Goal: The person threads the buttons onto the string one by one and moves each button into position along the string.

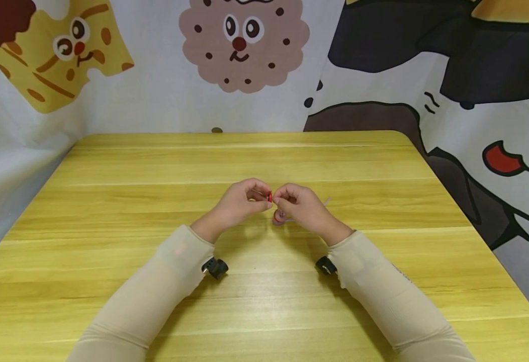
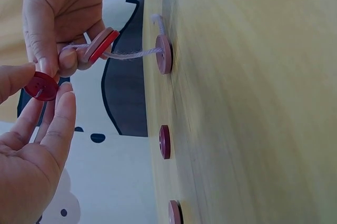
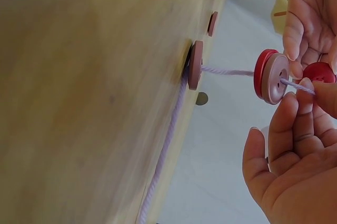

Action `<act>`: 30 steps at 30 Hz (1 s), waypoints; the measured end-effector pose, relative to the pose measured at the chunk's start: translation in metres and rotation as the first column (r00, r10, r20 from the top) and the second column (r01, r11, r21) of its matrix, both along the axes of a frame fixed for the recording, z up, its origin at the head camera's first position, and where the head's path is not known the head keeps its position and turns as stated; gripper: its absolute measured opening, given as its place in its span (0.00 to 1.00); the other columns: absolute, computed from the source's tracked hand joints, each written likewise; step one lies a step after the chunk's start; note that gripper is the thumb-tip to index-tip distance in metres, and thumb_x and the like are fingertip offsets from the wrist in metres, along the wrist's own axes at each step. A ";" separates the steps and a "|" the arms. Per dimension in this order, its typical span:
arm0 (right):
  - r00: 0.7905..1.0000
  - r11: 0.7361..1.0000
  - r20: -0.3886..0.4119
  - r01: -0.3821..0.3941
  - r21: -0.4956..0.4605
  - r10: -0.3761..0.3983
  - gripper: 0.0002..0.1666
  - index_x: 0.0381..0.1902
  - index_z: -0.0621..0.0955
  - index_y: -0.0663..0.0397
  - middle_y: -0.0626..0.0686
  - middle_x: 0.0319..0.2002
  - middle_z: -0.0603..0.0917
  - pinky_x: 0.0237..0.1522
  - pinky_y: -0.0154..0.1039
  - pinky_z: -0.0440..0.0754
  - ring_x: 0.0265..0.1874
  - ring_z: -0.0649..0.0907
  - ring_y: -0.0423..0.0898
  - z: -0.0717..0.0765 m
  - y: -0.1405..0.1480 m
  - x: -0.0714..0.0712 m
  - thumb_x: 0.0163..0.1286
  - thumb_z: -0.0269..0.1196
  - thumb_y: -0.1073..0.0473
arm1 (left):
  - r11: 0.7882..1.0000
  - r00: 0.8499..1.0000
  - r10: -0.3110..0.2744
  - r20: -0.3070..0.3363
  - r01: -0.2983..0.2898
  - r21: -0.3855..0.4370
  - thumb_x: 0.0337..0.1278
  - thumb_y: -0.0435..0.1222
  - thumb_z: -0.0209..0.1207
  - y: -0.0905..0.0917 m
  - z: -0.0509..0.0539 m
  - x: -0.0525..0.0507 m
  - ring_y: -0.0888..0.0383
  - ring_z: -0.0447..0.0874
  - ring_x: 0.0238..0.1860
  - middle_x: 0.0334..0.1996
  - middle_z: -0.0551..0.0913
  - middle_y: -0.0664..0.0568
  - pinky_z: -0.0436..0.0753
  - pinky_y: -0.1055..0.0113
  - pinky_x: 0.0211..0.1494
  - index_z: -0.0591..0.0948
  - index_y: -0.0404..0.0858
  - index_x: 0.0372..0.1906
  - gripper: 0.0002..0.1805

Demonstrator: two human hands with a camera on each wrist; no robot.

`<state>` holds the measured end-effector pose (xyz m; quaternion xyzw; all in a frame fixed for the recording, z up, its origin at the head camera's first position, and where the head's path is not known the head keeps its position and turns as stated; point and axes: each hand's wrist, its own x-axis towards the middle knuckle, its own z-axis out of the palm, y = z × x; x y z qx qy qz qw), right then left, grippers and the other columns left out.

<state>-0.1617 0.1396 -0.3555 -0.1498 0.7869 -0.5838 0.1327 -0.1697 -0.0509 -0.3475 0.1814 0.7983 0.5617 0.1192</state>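
Note:
My left hand point(image 1: 239, 201) pinches a red button point(image 2: 41, 86) between thumb and fingers. Close beside it, my right hand point(image 1: 307, 207) pinches a lilac string point(image 3: 300, 85) near the red button. In the left wrist view, a small pale bit shows at that button's holes. A pink button point(image 3: 275, 78) and another red button point(image 3: 262, 74) hang together on the string below the right hand. Farther along, the string runs through a pink button point(image 2: 164, 54) at the tabletop, then trails along the wood.
The left wrist view shows a dark red button point(image 2: 165, 142) and a pinkish button point(image 2: 174, 212) apart on the table. The wooden table point(image 1: 255, 311) reaches back to a printed cloth point(image 1: 156, 100).

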 end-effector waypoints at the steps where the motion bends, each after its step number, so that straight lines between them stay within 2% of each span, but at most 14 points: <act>1: 1.000 1.000 0.002 0.000 -0.001 0.000 0.08 0.42 0.76 0.65 0.63 0.31 0.82 0.40 0.52 0.84 0.35 0.83 0.64 0.000 0.000 0.000 0.75 0.53 0.64 | 1.000 1.000 -0.001 0.000 0.001 0.000 0.60 0.30 0.62 0.000 0.000 0.000 0.51 0.80 0.49 0.48 0.81 0.45 0.81 0.59 0.50 0.77 0.32 0.52 0.15; 7: 1.000 1.000 0.015 0.000 -0.006 0.000 0.08 0.42 0.76 0.65 0.63 0.31 0.82 0.41 0.52 0.84 0.35 0.83 0.65 0.001 0.000 0.000 0.75 0.53 0.64 | 1.000 1.000 -0.008 0.007 0.008 0.008 0.60 0.30 0.62 0.000 0.000 -0.001 0.51 0.80 0.49 0.48 0.81 0.45 0.81 0.60 0.50 0.77 0.33 0.51 0.15; 15: 1.000 1.000 0.014 0.006 0.015 -0.007 0.08 0.42 0.76 0.65 0.62 0.31 0.82 0.40 0.50 0.84 0.32 0.84 0.58 0.003 0.000 0.001 0.75 0.54 0.64 | 1.000 1.000 -0.007 0.001 0.007 -0.002 0.59 0.31 0.62 0.002 -0.001 -0.001 0.51 0.80 0.49 0.48 0.81 0.45 0.81 0.60 0.49 0.78 0.34 0.50 0.14; 25: 1.000 1.000 0.010 -0.009 -0.013 0.009 0.08 0.43 0.76 0.67 0.62 0.31 0.82 0.40 0.50 0.84 0.32 0.84 0.58 0.003 0.000 0.002 0.75 0.53 0.65 | 1.000 1.000 0.010 0.010 -0.009 -0.017 0.60 0.33 0.63 0.002 -0.001 0.000 0.52 0.79 0.48 0.46 0.81 0.47 0.81 0.61 0.47 0.78 0.37 0.49 0.14; 30: 1.000 1.000 -0.008 0.006 0.022 -0.006 0.08 0.43 0.77 0.66 0.62 0.31 0.82 0.39 0.50 0.84 0.31 0.84 0.55 0.004 0.000 0.002 0.74 0.54 0.64 | 1.000 1.000 0.020 0.012 -0.019 -0.011 0.59 0.33 0.64 0.003 -0.002 0.000 0.53 0.79 0.47 0.46 0.82 0.48 0.81 0.61 0.46 0.79 0.37 0.49 0.13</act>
